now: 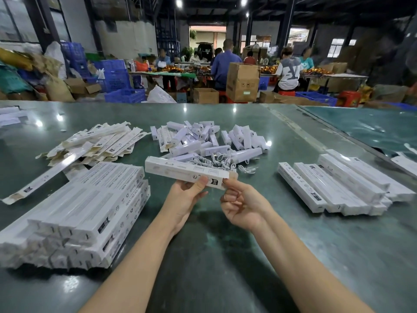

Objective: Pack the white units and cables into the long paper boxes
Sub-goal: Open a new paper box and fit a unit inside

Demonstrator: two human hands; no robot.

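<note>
Box in hand: I see one long paper box [187, 171] held above the tabletop [225, 256], near its middle.
Left grip: left hand [185, 199] clamped around the box's near end.
Right grip: right hand [241, 203] fingers curled, pinching the end flap.
Handling: I judge it light, thin card, easily crushed; hold the long edges.
Supplies: white units [203, 138] and cables [223, 161] lie heaped mid-tabletop; filled boxes [338, 184] toward the right edge.

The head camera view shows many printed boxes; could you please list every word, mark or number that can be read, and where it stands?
"CE" and "RoHS": side of the packed boxes on the right.
"RoHS": end sides of the box stack on the left; its long headings are too blurred.
Box held by the left hand and right hand: symbols only, unreadable.
Cardboard carton: handling symbols, text unreadable.
</note>
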